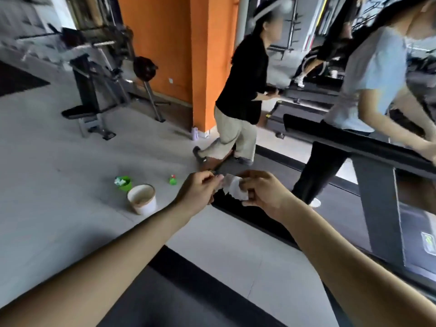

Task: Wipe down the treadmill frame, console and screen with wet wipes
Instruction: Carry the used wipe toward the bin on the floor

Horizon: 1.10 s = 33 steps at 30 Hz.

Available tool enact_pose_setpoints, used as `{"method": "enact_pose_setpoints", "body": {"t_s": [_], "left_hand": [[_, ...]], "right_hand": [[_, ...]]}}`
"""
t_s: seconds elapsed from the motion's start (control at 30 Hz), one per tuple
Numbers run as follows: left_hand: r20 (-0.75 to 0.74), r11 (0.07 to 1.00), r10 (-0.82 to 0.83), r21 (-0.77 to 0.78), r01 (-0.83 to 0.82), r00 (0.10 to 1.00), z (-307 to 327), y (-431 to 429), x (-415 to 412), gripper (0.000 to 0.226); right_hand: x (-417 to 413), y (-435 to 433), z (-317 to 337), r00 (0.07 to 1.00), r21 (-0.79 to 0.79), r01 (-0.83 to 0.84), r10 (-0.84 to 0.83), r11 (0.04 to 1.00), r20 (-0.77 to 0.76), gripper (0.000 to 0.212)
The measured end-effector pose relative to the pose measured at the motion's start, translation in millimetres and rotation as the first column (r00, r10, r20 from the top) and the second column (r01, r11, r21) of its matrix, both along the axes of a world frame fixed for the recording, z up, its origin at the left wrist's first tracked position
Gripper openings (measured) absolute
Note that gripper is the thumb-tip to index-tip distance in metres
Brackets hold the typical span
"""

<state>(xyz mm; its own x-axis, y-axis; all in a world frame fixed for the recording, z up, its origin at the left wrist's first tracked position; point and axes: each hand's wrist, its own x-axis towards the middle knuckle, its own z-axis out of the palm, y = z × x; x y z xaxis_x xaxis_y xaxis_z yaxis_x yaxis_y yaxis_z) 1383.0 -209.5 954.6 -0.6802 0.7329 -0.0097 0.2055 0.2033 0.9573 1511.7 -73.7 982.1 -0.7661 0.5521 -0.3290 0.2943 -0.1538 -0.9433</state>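
Both my arms reach forward over the floor. A crumpled white wet wipe (233, 188) hangs between my hands. My left hand (200, 190) pinches its left end with thumb and fingertips. My right hand (262, 194) grips its right part with curled fingers. The treadmill frame (377, 208) with its dark upright and handrail (342, 140) stands to the right of my hands. A dark treadmill deck (165, 298) lies below my arms. No console or screen shows in this view.
On the floor left of my hands stand a white bucket (142, 199), a green tub of wipes (123, 182) and a small green bottle (173, 180). Two people stand ahead by the orange pillar (207, 55) and the treadmill. Weight machines fill the back left.
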Motion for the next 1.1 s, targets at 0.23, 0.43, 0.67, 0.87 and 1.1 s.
{"method": "enact_pose_setpoints", "body": {"t_s": [0.23, 0.43, 0.67, 0.87, 1.1], "left_hand": [[0.129, 0.98, 0.184, -0.105, -0.171, 0.974, -42.7, -85.3, -144.9, 0.018], [0.178, 0.943, 0.309, -0.184, -0.277, 0.934, -55.4, -157.8, -277.9, 0.011], [0.244, 0.906, 0.403, -0.243, -0.347, 0.882, -78.3, -185.9, -383.5, 0.006], [0.267, 0.891, 0.428, -0.284, -0.354, 0.863, -114.7, -173.4, -478.7, 0.008], [0.295, 0.879, 0.417, -0.373, -0.298, 0.86, -166.0, -130.0, -611.5, 0.006]], "right_hand": [[-165.8, -61.6, -35.5, 0.987, -0.013, -0.146, 0.147, 0.989, 0.064, 0.04], [-308.2, -116.6, -65.9, 0.984, -0.075, -0.104, 0.114, 0.992, 0.138, 0.041], [-413.7, -128.1, -99.7, 0.982, -0.237, -0.067, 0.106, 0.969, 0.157, 0.023], [-511.8, -114.4, -147.9, 0.963, -0.111, -0.104, 0.128, 0.988, 0.236, 0.019], [-631.1, -81.5, -217.6, 0.924, 0.036, -0.074, 0.054, 0.997, 0.378, 0.013]]}}
